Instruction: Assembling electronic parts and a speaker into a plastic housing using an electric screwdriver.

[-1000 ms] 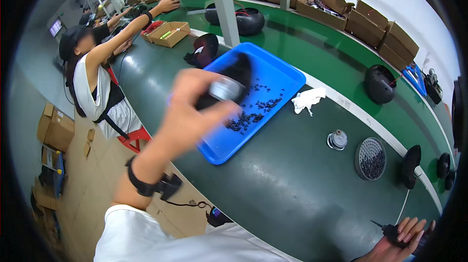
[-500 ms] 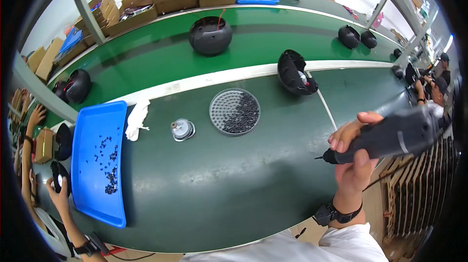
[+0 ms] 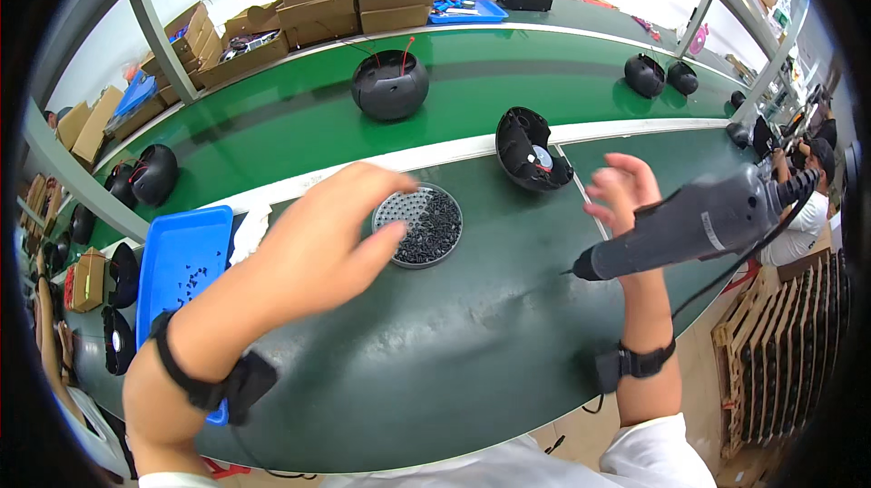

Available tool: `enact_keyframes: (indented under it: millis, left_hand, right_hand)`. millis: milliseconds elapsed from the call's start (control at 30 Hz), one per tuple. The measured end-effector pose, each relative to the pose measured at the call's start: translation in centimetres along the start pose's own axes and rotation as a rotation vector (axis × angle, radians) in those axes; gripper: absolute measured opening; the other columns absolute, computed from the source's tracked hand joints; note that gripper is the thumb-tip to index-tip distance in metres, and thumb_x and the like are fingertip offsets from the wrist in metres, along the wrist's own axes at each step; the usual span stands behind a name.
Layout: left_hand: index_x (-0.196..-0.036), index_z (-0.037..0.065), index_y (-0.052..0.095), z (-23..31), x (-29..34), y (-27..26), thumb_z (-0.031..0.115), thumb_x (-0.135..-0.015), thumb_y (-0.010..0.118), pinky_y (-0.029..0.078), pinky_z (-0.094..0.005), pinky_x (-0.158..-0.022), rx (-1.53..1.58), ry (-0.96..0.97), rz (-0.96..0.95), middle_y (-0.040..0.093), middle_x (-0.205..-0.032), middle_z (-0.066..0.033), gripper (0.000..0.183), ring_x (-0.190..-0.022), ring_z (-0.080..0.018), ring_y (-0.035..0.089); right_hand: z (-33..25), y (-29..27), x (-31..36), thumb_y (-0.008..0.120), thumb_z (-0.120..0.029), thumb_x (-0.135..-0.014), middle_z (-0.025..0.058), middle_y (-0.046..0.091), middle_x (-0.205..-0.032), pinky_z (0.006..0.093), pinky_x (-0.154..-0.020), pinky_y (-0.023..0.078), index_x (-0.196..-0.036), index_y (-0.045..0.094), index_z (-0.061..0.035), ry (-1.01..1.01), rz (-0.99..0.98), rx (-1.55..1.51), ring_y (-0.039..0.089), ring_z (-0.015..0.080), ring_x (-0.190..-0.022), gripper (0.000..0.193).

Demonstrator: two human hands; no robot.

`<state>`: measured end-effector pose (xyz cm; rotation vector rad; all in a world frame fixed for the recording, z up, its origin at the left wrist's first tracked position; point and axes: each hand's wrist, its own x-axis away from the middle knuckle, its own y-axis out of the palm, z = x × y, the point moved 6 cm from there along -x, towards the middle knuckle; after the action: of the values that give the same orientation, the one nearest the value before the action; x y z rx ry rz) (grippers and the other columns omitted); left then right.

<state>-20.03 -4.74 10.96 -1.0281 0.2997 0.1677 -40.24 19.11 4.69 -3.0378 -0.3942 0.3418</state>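
Note:
My left hand [image 3: 337,232] reaches across the table, thumb and forefinger apart, at the left rim of a round dish [image 3: 396,207]. Small black screws [image 3: 434,227] fill the dish's right side. A black electric screwdriver [image 3: 676,229] lies across my right hand [image 3: 626,190], its tip pointing left above the table; the fingers curl loosely behind it and are partly hidden. Beyond the dish stands an open black rounded shell [image 3: 524,151] with a pale round part inside. My left forearm covers part of a blue tray [image 3: 186,248] with dark screws in it.
Black round housings [image 3: 390,87] stand along the green belt [image 3: 290,98] behind a white rail. A white cloth [image 3: 251,232] lies beside the tray. Cardboard boxes [image 3: 318,12] line the back. Wooden racks [image 3: 780,352] stand at right, below the screwdriver's cord. Other people work at both sides.
My left hand has come in from below to the dish, hiding the small metal-topped container. My right hand has risen and loosened around the screwdriver, whose tip has shifted left and up.

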Motion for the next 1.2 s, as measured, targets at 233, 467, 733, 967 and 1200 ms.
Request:
enact_keyframes:
  millis: [233, 467, 733, 967, 1200]
  left_hand:
    - [-0.119, 0.001, 0.056, -2.4, -2.7, 7.1, 0.007, -0.083, 0.061, 0.047, -0.0386, -0.094, 0.195, -0.212, 0.060, 0.061, -0.112, -0.0162, 0.037, -0.107, -0.0288, 0.060]
    - [-0.121, -0.001, 0.052, -1.4, -1.1, 8.2, 0.003, -0.086, 0.057, 0.047, -0.0398, -0.093, 0.413, -0.271, 0.034, 0.059, -0.115, -0.0205, 0.036, -0.109, -0.0339, 0.058]
    - [-0.120, 0.003, 0.050, 0.8, 5.9, 7.2, -0.005, -0.086, 0.054, 0.047, -0.0317, -0.090, 0.522, -0.472, 0.130, 0.055, -0.117, -0.0075, 0.035, -0.109, -0.0170, 0.055]
    - [-0.127, 0.002, 0.046, 5.6, 11.0, 9.3, -0.004, -0.086, 0.057, 0.046, -0.0316, -0.092, 0.709, -0.454, -0.206, 0.051, -0.127, -0.0097, 0.044, -0.114, -0.0190, 0.054]
    - [-0.153, 0.004, 0.012, 6.7, 17.8, 8.1, -0.004, -0.089, 0.050, 0.039, -0.0404, -0.105, 1.030, -0.598, -0.065, 0.020, -0.158, -0.0117, 0.075, -0.131, -0.0218, 0.039]
  right_hand:
    - [1.4, 5.5, -2.7, 0.070, -0.020, -0.079, 0.0207, 0.051, -0.128, 0.0442, -0.100, 0.043, -0.140, 0.038, -0.0048, -0.259, -0.437, 0.648, 0.050, 0.0340, -0.126, 0.070]
    - [2.5, 5.1, -2.4, 0.079, -0.029, -0.072, 0.0212, 0.052, -0.129, 0.0427, -0.104, 0.039, -0.131, 0.047, 0.0017, -0.351, -0.358, 0.752, 0.049, 0.0356, -0.121, 0.073]
    - [-2.1, -1.4, 8.5, 0.083, -0.015, -0.061, 0.0180, 0.057, -0.120, 0.0377, -0.096, 0.044, -0.121, 0.053, 0.0012, -0.381, -0.262, 0.782, 0.056, 0.0320, -0.111, 0.069]
    - [-4.0, -4.4, 18.8, 0.089, -0.017, -0.053, 0.0178, 0.055, -0.121, 0.0395, -0.094, 0.045, -0.124, 0.051, 0.0001, -0.255, -0.521, 0.719, 0.054, 0.0339, -0.112, 0.083]
    - [-4.4, 4.4, 23.4, 0.091, -0.021, -0.054, 0.0183, 0.056, -0.119, 0.0441, -0.090, 0.045, -0.123, 0.048, 0.0012, -0.472, -0.703, 0.459, 0.054, 0.0365, -0.105, 0.085]
